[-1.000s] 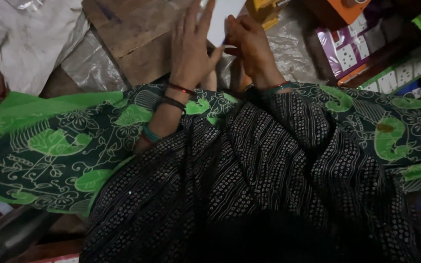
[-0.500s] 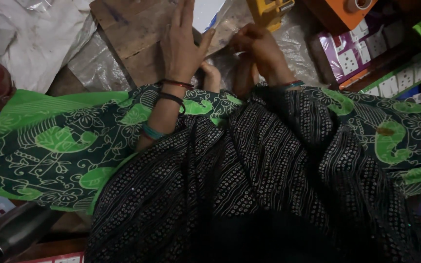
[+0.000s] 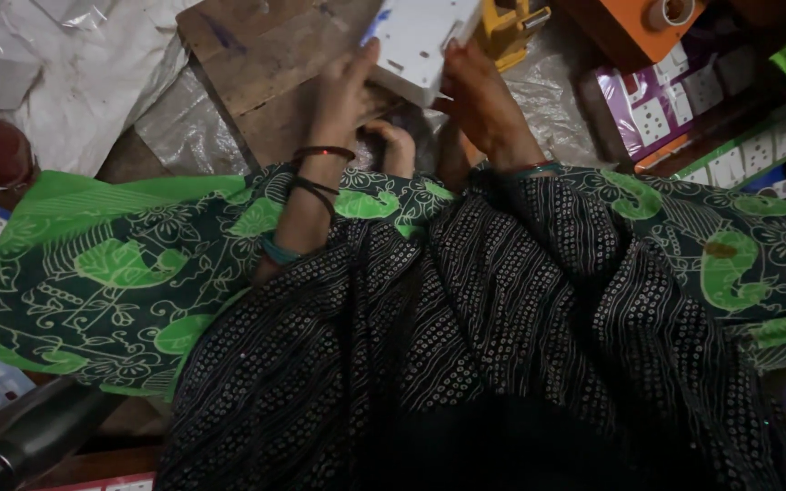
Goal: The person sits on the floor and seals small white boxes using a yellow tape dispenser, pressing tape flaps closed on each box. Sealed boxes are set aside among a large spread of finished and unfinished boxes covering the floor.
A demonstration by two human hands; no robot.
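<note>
Black dotted shawl, one: fills the lower middle of the view and hides the person's lap and whatever lies under it; the bottom is too dark to read.

Green patterned garment, one: spreads left and right beneath the shawl, cut off at the right edge.

Clear plastic sheeting, crumpled, over the floor at the upper left; its extent is unclear.

Wooden board, one, on the floor at top centre, partly under the hands.

Cartons of white switch plates, at least two at the upper right, partly cut off; the count inside cannot be made out.

Orange box, one, top right, cut off by the top edge.

White plastic switch housing, one: held above the far edge of the wooden board between both hands, its top cut off. In the earlier frames it was barely visible beyond the hands; it now shows plainly.

Yellow tool, one, just beside the housing, mostly hidden.

Left hand: fingers pressed against the housing's left side, where a second ago they were spread open. Three bangles on the wrist.

Right hand: fingers curled onto the housing's right lower edge; fingertips hidden.
</note>
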